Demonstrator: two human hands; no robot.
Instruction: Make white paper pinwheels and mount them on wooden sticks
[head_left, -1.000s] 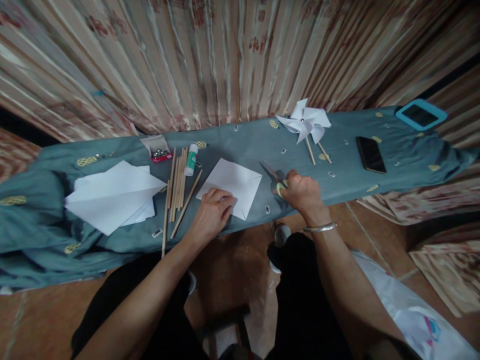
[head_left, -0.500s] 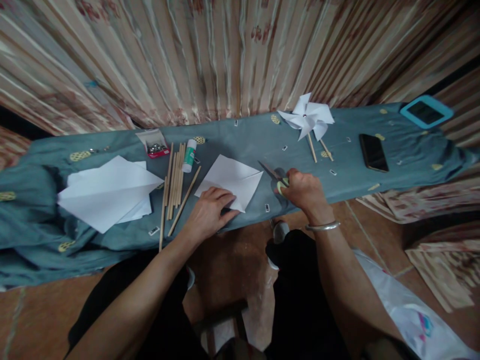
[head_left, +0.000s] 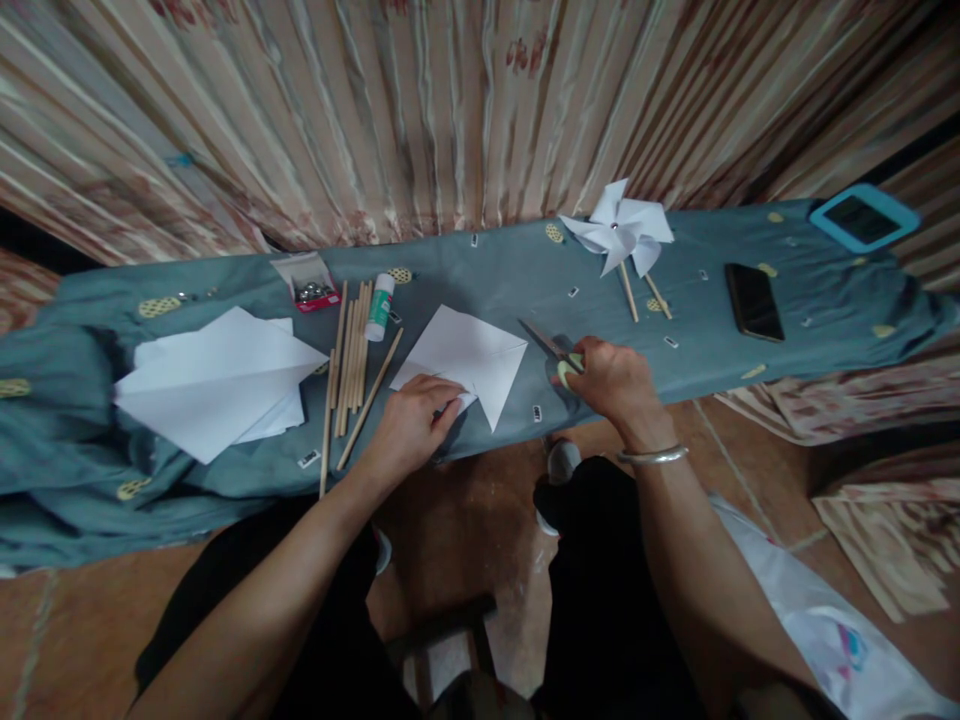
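Note:
A white square of paper [head_left: 469, 345] with cuts in it lies in front of me. My left hand [head_left: 420, 415] pinches its near left edge, where a flap is lifted between thumb and fingers. To the right, my right hand [head_left: 616, 378] is closed round the light green handles of a pair of scissors [head_left: 551, 345]. The blades point up and left, just clear of the paper's right corner. Two white paper pinwheels [head_left: 619, 230] on wooden sticks lie farther back on the right.
Left of the paper are several wooden sticks [head_left: 352, 350], a glue stick [head_left: 380, 308], a small open box of metal pins [head_left: 313, 290] and a stack of white paper [head_left: 217, 385]. A phone [head_left: 754, 302] and a blue-framed device [head_left: 864, 217] lie right. A pleated curtain [head_left: 450, 120] hangs behind the cloth-covered table.
My left hand has shifted slightly left and its fingers have drawn together, with a paper flap now lifted at the near edge. The right hand still holds the scissors in nearly the same place.

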